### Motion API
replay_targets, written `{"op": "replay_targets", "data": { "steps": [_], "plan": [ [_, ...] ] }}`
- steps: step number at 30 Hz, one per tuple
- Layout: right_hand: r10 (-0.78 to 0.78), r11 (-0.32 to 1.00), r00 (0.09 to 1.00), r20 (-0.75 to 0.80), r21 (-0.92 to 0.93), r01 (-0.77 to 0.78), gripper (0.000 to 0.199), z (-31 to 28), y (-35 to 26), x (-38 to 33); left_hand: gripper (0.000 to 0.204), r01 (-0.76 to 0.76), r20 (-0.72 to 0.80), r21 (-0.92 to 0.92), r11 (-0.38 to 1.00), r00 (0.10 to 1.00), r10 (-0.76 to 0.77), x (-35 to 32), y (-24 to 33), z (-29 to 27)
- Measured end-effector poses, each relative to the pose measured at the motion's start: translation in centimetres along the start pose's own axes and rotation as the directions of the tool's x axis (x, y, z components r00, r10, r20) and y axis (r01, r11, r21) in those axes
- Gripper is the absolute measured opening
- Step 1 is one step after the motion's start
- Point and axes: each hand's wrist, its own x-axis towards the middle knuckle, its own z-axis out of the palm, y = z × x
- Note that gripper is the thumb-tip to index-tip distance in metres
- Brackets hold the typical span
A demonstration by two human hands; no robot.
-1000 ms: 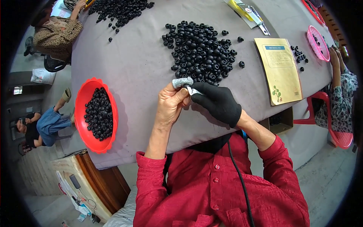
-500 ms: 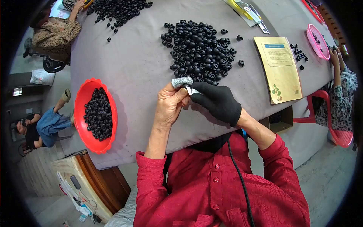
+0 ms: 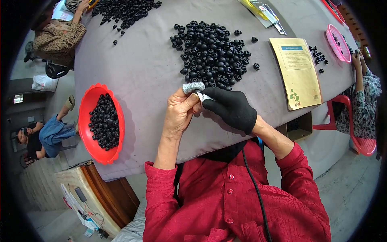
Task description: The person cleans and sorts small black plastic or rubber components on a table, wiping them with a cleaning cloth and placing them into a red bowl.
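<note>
My left hand (image 3: 181, 105) is bare except for a grey speckled cover (image 3: 193, 87) on the index finger. Its thumb and index are pinched together on a small dark piece, mostly hidden between the fingertips. My right hand (image 3: 231, 108), in a black glove, meets it from the right. The gloved fingers are closed around a small pale, pointed strip (image 3: 204, 97), whose kind I cannot make out. Just beyond both hands lies a heap of small round black parts (image 3: 213, 54), many showing a ringed hole.
A red scalloped bowl (image 3: 83, 121) of black parts stands at left. To the right lie a yellow-brown envelope (image 3: 296, 76) and a pink basket (image 3: 331, 44). Another black heap (image 3: 125, 10) is at far left. People sit at both sides; another is beyond the table at left.
Both hands keep nearly the same closed pose, fingertips together. The whole view has shifted very slightly; nothing has visibly been picked up or let go.
</note>
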Motion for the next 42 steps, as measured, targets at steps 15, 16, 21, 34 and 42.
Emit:
{"op": "replay_targets", "data": {
  "steps": [15,16,21,34,42],
  "plan": [
    [-0.071,0.991,0.997,0.006,-0.114,0.071,0.027,-0.1,0.0,0.1,0.019,-0.010,-0.015,0.012,1.000,1.000,0.010,-0.1,-0.1,0.1],
    [-0.071,0.991,0.997,0.007,-0.112,0.071,0.027,-0.2,-0.1,0.1,0.019,-0.010,-0.015,0.024,1.000,1.000,0.011,-0.1,-0.1,0.1],
    [-0.057,0.989,0.998,0.000,-0.133,0.057,0.026,-0.1,0.1,0.2,0.019,-0.008,-0.021,0.027,1.000,1.000,0.009,-0.2,-0.1,0.1],
    [-0.109,0.984,0.994,-0.025,-0.146,0.104,0.026,0.1,0.4,0.2,0.019,-0.007,-0.049,0.073,0.997,0.999,0.010,-0.2,-0.1,0.2],
    [0.005,0.993,1.000,0.009,-0.118,-0.004,0.033,0.1,0.4,0.3,0.018,0.001,-0.070,0.099,0.995,0.998,0.006,-0.2,0.0,0.4]
  ]
}}
